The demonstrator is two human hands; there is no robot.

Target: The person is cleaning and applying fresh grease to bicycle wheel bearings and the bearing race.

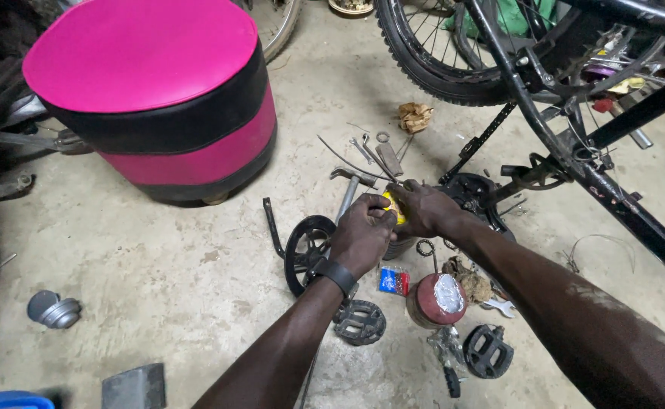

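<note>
Small yellow object (398, 207) pinched between left hand (363, 231) and right hand (422, 209), both closed on it, fingertips meeting; mostly hidden, so long axis and heading not discernible. Held just above the chainring (307, 248), right of the pink-and-black stool (154, 98). On the floor (158, 288) nearer the viewer than the chainring: two black pedals (360, 322), one round tin (437, 300), one blue-and-red packet (394, 280). Beyond the chainring: one hammer (350, 187), one crumpled paper (414, 117). One bicycle frame (613, 189) right of the hands.
</note>
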